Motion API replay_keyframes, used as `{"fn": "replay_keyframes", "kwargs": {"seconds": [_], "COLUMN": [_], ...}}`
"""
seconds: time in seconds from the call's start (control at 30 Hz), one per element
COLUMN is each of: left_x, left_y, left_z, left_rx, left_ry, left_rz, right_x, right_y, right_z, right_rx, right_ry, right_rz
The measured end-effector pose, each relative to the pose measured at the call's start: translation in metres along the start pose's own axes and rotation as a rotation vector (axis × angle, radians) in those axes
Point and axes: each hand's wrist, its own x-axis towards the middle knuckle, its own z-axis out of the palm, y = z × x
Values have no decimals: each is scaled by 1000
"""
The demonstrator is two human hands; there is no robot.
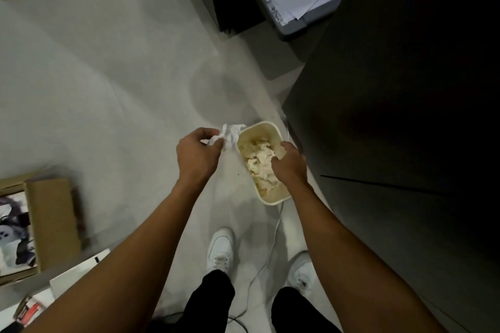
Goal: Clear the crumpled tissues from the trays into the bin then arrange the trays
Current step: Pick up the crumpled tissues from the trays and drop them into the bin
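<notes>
Left hand (197, 155) clutches a crumpled tissue (232, 136) just left of the bin (272, 199) (discarded tissues (259, 161) inside); right hand (290, 166) above it, grip unclear.

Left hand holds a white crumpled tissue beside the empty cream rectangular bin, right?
Not empty: the head view shows the cream rectangular bin holding a pile of crumpled tissues. The left hand does hold the white crumpled tissue beside it.

Pale floor (113, 84), dark cabinet (405, 116) at right.
</notes>
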Motion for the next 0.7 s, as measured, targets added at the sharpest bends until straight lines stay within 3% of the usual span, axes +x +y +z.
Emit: {"fn": "replay_keyframes", "kwargs": {"seconds": [0.23,0.5,0.7], "left_x": [5,17,8], "left_y": [-10,-11,-15], "left_z": [32,80,76], "left_rx": [14,130,230], "left_ry": [-48,-197,-251], "left_rz": [15,29,57], "right_x": [5,14,9], "right_y": [39,49,43], "right_z": [-6,-5,-17], "right_rx": [-213,-149,-98], "right_ry": [-110,-110,-84], "right_rz": [-37,-39,-34]}}
